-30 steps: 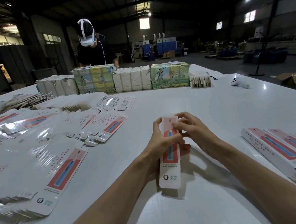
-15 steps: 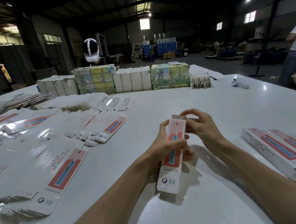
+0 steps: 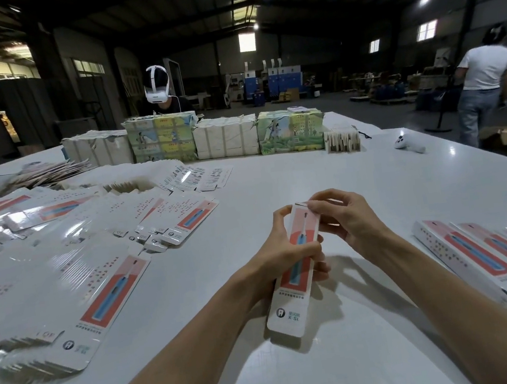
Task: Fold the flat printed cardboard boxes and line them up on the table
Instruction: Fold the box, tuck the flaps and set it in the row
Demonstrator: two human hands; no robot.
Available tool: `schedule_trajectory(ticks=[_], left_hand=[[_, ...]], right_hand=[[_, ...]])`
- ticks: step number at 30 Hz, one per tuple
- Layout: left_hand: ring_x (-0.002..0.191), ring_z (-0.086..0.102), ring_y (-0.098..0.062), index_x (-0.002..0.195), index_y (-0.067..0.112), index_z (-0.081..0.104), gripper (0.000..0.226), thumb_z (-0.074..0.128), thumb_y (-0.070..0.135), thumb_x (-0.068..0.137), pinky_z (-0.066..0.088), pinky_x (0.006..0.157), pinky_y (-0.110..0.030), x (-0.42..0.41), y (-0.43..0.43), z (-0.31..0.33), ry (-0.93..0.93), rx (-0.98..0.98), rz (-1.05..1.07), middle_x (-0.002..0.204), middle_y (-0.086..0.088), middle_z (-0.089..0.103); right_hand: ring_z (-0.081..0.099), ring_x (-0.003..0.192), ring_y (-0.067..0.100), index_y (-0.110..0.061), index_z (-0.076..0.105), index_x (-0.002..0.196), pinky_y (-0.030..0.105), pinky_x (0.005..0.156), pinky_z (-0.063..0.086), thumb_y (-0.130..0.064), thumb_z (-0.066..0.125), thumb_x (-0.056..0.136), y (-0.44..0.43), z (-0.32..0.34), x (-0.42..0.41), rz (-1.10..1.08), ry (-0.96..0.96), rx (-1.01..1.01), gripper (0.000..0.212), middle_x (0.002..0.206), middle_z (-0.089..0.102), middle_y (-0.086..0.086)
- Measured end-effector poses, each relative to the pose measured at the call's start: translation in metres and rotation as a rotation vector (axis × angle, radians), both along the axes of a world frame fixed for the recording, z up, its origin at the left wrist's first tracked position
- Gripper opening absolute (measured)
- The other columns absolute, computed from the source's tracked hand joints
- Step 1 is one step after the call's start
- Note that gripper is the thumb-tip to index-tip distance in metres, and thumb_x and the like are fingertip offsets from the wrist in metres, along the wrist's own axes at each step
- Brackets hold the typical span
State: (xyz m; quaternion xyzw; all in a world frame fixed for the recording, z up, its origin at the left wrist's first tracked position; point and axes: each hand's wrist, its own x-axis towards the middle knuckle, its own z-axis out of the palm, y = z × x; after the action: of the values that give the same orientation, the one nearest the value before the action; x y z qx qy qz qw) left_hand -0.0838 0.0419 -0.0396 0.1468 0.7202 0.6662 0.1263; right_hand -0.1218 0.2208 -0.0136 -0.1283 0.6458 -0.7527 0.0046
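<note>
- Box [image 3: 288, 309]: long and narrow, white with a red panel. It is held in both my hands over the table [image 3: 276, 182], in front of me and near its middle. My fingers cover its far end, so I cannot tell how the flap there stands. The small print is unreadable.
- Folded boxes [image 3: 480, 258]: a row lying side by side on my right, cut off by the frame edge.
- Flat boxes [image 3: 64, 281]: fanned, glossy heaps on my left, cut off at the edge, with glare hiding much of the print.
- Left hand [image 3: 273, 253]: fingers curled round the box's middle, gripping it at a tilt. I cannot tell whether its near end touches the table.
- Right hand [image 3: 346, 224]: fingertips [image 3: 312, 205] bent inward, pinching the box's far end.
</note>
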Motion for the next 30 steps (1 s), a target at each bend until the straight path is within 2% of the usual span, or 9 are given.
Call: schedule_trajectory(ticks=[3,9,16,22,25,30], left_hand=[[0.078,0.078,-0.032,0.142,0.050,0.019,0.095,0.082,0.011,0.083,0.063,0.067,-0.034,-0.002,0.001,-0.002,0.024,-0.006,0.001,0.119,-0.016,0.062],[0.075,0.078,-0.030,0.141,0.063,0.018,0.103,0.086,0.016,0.080,0.063,0.066,-0.032,-0.006,0.002,-0.004,0.075,-0.013,-0.010,0.121,-0.015,0.059],[0.075,0.078,-0.028,0.143,0.063,0.018,0.101,0.083,0.016,0.081,0.062,0.066,-0.031,-0.004,0.003,-0.002,0.099,-0.036,0.004,0.124,-0.012,0.058],[0.080,0.079,-0.028,0.141,0.065,0.021,0.097,0.082,0.023,0.079,0.063,0.068,-0.031,0.001,0.001,-0.002,0.116,-0.057,-0.017,0.125,-0.014,0.057],[0.081,0.078,-0.030,0.140,0.063,0.022,0.095,0.081,0.021,0.079,0.064,0.071,-0.036,0.003,0.001,-0.001,0.113,-0.065,-0.023,0.124,-0.016,0.057],[0.085,0.078,-0.036,0.139,0.059,0.024,0.092,0.082,0.022,0.076,0.066,0.076,-0.043,0.002,0.003,-0.001,0.109,-0.090,0.005,0.121,-0.017,0.059]], right_hand=[[0.078,0.091,0.029,-0.007,0.079,0.097,0.037,0.072,0.064,-0.010,0.074,0.094,0.001,0.000,-0.003,-0.033,-0.064,-0.026,0.006,0.095,0.078,0.012],[0.078,0.096,0.028,-0.010,0.084,0.094,0.037,0.073,0.064,-0.007,0.068,0.098,0.007,0.001,-0.002,-0.018,-0.093,-0.027,0.017,0.102,0.079,0.015],[0.077,0.100,0.029,-0.007,0.083,0.099,0.039,0.079,0.065,-0.007,0.065,0.098,0.005,0.003,-0.001,0.000,-0.137,-0.042,0.018,0.105,0.079,0.016],[0.078,0.091,0.029,-0.002,0.081,0.101,0.037,0.071,0.064,-0.006,0.065,0.099,0.008,0.007,0.000,-0.016,-0.181,-0.005,0.017,0.100,0.078,0.018],[0.079,0.091,0.029,0.000,0.080,0.102,0.037,0.070,0.064,-0.005,0.064,0.100,0.010,0.007,0.000,-0.017,-0.186,0.002,0.017,0.099,0.078,0.018],[0.078,0.095,0.029,-0.003,0.082,0.094,0.038,0.070,0.064,-0.001,0.064,0.097,0.010,0.007,-0.001,0.006,-0.165,0.025,0.019,0.099,0.079,0.018]])
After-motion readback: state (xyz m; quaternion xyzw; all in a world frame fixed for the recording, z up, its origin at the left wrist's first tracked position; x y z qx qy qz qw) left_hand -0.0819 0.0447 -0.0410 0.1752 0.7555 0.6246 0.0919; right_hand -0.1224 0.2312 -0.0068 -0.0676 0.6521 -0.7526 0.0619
